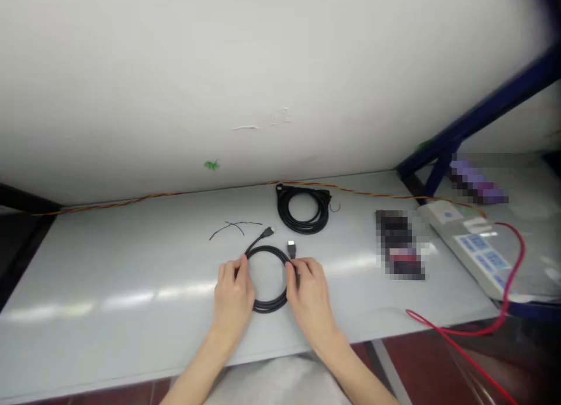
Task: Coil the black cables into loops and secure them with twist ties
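A black HDMI cable [268, 305] is wound into a round coil low on the grey table. My left hand [234, 291] is closed around the coil's left side, and my right hand [309, 288] grips its right side. One plug [268, 232] sticks out at the upper left of the coil, tilted to the right. The other plug [291, 249] points away from me, just above my right fingers. Behind the coil lie thin black twist ties [232, 227], crossing each other. Fingertips and parts of the coil under them are hidden.
A second coiled black cable [302, 227] lies farther back. To the right are a dark blurred-out item [400, 244] and a whitish box with blue labels [473, 247]. A red cord [482, 333] hangs over the table edge. A twisted red-yellow wire [131, 202] runs along the wall.
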The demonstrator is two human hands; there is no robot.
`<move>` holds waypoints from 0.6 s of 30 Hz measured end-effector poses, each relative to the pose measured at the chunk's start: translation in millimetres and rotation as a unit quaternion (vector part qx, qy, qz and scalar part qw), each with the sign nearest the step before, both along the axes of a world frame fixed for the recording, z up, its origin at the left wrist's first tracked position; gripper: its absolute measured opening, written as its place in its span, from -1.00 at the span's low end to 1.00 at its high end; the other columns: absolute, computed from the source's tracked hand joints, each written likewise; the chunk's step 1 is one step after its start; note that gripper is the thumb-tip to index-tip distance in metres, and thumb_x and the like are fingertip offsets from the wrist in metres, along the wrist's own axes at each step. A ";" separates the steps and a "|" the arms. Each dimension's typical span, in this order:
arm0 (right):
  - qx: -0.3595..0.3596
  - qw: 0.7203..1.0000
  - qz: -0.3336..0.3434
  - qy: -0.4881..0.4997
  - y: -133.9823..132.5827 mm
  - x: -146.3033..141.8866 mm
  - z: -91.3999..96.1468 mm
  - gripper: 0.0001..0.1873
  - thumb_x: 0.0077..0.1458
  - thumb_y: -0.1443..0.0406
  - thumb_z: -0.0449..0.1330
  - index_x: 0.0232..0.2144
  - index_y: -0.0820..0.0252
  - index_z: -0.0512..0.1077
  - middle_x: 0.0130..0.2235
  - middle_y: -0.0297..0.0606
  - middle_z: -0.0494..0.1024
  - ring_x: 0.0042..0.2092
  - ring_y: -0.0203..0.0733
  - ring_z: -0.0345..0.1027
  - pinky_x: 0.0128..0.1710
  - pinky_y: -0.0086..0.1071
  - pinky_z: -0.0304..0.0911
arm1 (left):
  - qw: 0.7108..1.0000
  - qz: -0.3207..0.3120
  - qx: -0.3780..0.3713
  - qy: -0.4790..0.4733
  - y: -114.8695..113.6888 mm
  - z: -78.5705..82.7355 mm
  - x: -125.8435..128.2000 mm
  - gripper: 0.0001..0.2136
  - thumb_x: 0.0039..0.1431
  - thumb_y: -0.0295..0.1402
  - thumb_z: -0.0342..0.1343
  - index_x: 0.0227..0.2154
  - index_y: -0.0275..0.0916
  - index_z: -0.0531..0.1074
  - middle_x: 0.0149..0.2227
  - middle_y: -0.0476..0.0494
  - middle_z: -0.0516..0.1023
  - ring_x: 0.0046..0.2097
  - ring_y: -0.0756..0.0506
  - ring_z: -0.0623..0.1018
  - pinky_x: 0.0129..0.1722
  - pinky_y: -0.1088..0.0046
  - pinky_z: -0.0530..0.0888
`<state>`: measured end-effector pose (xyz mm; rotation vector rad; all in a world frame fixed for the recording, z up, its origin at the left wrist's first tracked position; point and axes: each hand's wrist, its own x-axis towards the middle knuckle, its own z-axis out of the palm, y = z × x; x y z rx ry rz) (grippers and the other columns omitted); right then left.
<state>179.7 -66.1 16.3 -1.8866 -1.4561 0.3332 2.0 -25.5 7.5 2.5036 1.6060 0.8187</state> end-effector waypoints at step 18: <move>0.056 0.993 0.069 -0.079 4.6 0.2 -12.9 -0.65 0.45 0.33 -0.01 0.01 0.17 0.58 -0.25 -0.10 0.50 -0.19 -0.03 0.35 -0.18 -0.13 0.42 | 0.993 -0.062 -0.100 -0.012 20.5 16.9 18.1 -0.53 0.43 -0.38 0.02 0.36 -0.14 0.27 0.17 -0.37 0.39 0.14 -0.34 0.41 0.10 -0.09 0.47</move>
